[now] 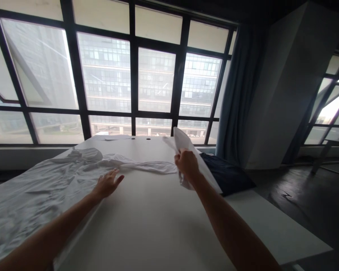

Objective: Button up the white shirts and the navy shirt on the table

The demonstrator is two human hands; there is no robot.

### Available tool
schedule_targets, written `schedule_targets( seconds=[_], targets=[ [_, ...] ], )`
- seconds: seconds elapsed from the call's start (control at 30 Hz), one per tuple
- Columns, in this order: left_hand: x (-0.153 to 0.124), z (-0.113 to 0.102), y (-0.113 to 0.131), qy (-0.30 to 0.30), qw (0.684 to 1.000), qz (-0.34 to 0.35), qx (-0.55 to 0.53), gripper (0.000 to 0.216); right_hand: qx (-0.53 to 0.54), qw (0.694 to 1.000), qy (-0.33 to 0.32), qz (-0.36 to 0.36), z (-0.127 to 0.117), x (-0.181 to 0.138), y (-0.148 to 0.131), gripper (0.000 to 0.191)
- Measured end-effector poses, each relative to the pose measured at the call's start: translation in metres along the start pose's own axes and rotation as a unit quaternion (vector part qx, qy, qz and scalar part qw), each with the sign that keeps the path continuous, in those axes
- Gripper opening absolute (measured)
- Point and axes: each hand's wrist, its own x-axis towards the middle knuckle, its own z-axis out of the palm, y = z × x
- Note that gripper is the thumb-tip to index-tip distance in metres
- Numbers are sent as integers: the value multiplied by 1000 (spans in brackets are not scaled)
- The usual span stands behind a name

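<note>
One right hand gripped raised white fabric, apparently an end of the thin, crumpled white cloth across the white rectangular tabletop; the left hand was open, fingers apart. The cloth seemed only partly spread, creases unsmoothed.

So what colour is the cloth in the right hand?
The cloth is white, seen best in the head view.

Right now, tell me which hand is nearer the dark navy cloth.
Right. The right hand, gripping white fabric, is just left of the dark navy cloth; the left hand is farther left.
</note>
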Motion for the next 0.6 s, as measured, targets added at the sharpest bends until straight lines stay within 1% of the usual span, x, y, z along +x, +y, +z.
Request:
schedule_targets(
  seconds=[0.03, 0.07, 0.1, 0.13, 0.17, 0.2, 0.27, 0.33, 0.4, 0.47, 0.53, 0.6],
  targets=[
    [1, -3, 5, 10, 999, 15, -36, 83, 62, 995, -63, -48, 3, -6, -16, 39],
    [1, -5, 9, 13, 997, 24, -78, 86, 125, 978, -135, -102, 8, -11, -29, 41],
    [0, -7, 13, 11, 992, 29, -121, 88, 164, 959, -184, -137, 15, -15, -37, 44],
    [-1, -8, 16, 4, 987, 31, -160, 91, 175, 950, -210, -154, 22, -18, -40, 46],
    [-3, -7, 18, -2, 981, 30, -191, 92, 162, 951, -217, -152, 30, -21, -38, 46],
    [-4, -7, 20, -6, 976, 26, -217, 91, 128, 961, -207, -134, 37, -22, -32, 45],
    [-6, -3, 20, -11, 968, 11, -250, 87, 38, 980, -178, -79, 52, -21, -8, 42],
    [-7, 1, 19, -10, 967, -8, -255, 89, -18, 984, -174, -43, 65, -19, 20, 44],
    [-7, 4, 19, 0, 976, -14, -217, 84, -37, 982, -186, -17, 76, -16, 43, 46],
    [-8, 4, 19, 40, 990, -6, -138, 70, -27, 980, -197, 2, 86, -14, 56, 44],
    [-9, 4, 21, 80, 995, 5, -64, 57, 2, 978, -207, 11, 93, -12, 57, 34],
    [-11, 4, 23, 87, 995, 17, -44, 47, 40, 976, -216, 10, 98, -10, 53, 23]
  ],
)
